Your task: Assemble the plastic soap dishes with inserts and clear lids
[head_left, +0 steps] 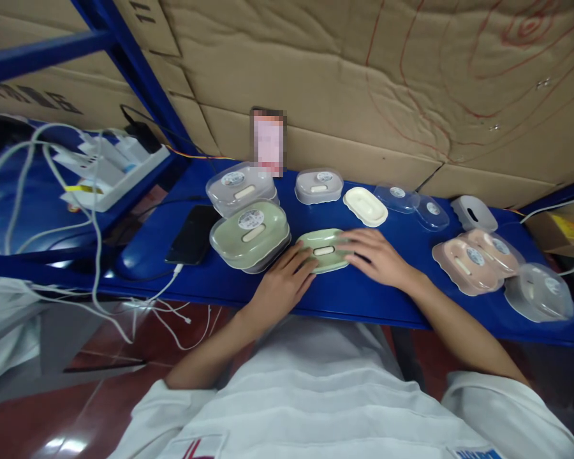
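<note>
A light green oval soap dish [323, 250] with a cream bar-shaped piece in its middle lies on the blue table in front of me. My left hand [287, 275] holds its left end, fingers stretched along the rim. At the other end, my right hand [375, 255] grips the edge between thumb and fingers, slightly blurred. Just left of my left hand is a green dish under a clear, labelled lid [251, 233]. Behind the dish lies a cream oval tray [365, 206], beside two clear lids [398, 196].
Lidded grey dishes [318, 186] stand at the back; pink ones [469, 264] and a clear-lidded box [539, 292] are at right. A dark phone [190, 234] with a white cable lies left. Another phone [268, 141] leans on the cardboard [344, 115]. Cables surround a white tray [119, 182].
</note>
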`<state>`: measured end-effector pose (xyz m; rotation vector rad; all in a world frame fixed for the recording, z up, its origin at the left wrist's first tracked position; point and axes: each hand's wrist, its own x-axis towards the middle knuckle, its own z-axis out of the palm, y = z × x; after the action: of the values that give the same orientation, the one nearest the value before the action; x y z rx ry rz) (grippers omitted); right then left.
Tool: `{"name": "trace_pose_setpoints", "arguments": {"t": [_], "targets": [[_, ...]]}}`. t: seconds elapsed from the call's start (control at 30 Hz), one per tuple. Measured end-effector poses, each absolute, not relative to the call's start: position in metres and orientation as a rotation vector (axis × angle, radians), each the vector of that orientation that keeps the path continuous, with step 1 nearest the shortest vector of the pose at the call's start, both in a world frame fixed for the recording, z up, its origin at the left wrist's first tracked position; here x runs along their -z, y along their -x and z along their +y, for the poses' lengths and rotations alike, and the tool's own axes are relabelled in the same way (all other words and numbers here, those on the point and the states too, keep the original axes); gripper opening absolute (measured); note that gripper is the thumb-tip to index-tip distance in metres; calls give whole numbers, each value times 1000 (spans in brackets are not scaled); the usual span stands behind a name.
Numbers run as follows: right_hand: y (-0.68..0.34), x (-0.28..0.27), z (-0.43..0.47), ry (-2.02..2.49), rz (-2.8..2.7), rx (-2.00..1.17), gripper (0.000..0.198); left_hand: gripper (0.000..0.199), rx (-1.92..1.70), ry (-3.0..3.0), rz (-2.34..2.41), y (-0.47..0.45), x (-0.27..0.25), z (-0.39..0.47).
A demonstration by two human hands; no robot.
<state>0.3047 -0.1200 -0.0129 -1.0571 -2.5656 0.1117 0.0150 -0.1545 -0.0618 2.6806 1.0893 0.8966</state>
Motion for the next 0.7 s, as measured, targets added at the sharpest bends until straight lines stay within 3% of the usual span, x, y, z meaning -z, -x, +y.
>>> {"name": "trace_pose_setpoints", "arguments": {"t": [0.17,0.33,0.7], "targets": [[-342,18,-83,1794,-2173,310,57,28,-893,-2692,1083,-15,61,-155],[-377,34,-55,2286,-1873,424,64,28,-885,-2683,1048,-15,61,-155],[-400,42,-49,2088,-1906,140,58,18,-994,-2533,972,-11,62,-157]]}}
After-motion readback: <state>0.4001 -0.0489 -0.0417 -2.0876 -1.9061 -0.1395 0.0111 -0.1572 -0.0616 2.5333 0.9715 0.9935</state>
